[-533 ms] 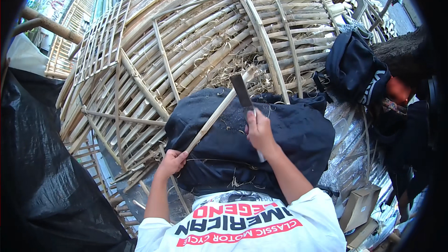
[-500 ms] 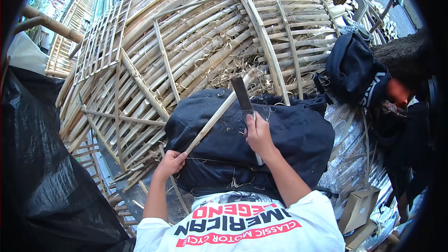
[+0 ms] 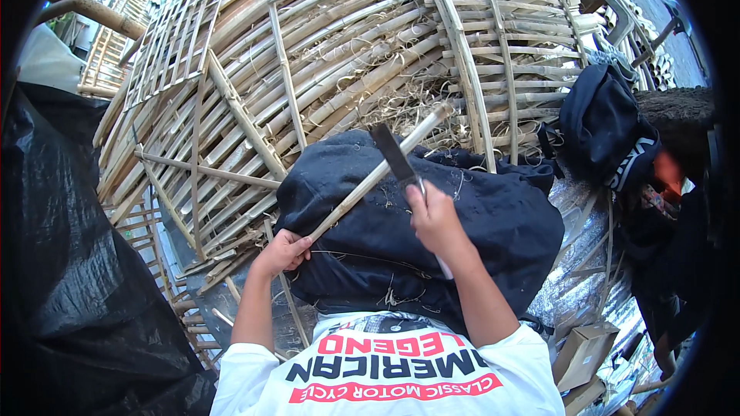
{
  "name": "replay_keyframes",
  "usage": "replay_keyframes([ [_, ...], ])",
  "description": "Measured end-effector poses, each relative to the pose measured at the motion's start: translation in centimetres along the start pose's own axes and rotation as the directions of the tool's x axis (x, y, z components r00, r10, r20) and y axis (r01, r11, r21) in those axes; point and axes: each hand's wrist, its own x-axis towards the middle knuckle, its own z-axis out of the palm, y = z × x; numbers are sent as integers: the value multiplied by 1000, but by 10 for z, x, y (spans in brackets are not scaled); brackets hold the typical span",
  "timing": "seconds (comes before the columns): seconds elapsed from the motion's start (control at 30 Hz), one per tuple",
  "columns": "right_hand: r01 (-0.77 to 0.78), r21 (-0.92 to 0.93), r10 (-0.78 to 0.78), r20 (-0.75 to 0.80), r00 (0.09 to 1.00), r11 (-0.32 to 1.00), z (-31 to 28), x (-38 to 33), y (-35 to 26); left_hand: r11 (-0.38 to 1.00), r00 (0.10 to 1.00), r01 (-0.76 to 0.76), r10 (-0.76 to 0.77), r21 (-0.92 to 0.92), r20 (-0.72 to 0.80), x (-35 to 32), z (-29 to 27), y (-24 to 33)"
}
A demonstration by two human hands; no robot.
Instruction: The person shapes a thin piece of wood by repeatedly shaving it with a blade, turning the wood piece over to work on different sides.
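- Strip (image 3: pixel 351 201) was held out over the dark cloth (image 3: pixel 493 231), slanting from near left to far right, its far tip sticking out past the cloth's far edge.
- Its near end was pinched pretty snugly between the thumb and fingers of the left hand (image 3: pixel 287 253).
- Knife (image 3: pixel 395 156) was gripped by the right hand (image 3: pixel 438 219), fingers wrapped round the handle, blade pointed far and a bit left.
- Strip was crossed by the blade around its middle; whether the two actually touched can't be told from this angle.
- A few thin curls were scattered on the cloth.
- Far side was basically filled by a big bamboo pile (image 3: pixel 347 100), with a lattice (image 3: pixel 181 35) leaned on its left.
- Black tarp (image 3: pixel 69 262) was hung at left; a bag (image 3: pixel 601 112) was parked far right, a box (image 3: pixel 583 354) near right.
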Motion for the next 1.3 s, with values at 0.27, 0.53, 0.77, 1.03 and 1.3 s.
replay_keyframes([
  [0.27,-20,23,23,-108,994,1000,-17,3,-28,998,998,-58,58,-3,-22,1,-3,-9],
  [0.53,-74,-10,75,49,996,997,-26,-7,-19,946,959,-164,220,281,-181,-8,7,-12],
  [0.77,-42,-55,44,44,998,998,19,-18,17,895,916,-227,330,383,-229,-8,10,-15],
  [1.03,10,-77,-14,-61,998,997,17,-12,33,911,926,-233,315,341,-207,-6,9,-11],
  [1.3,-162,235,185,-78,980,958,-22,-1,-14,906,929,-226,311,357,-201,-6,12,-13],
])
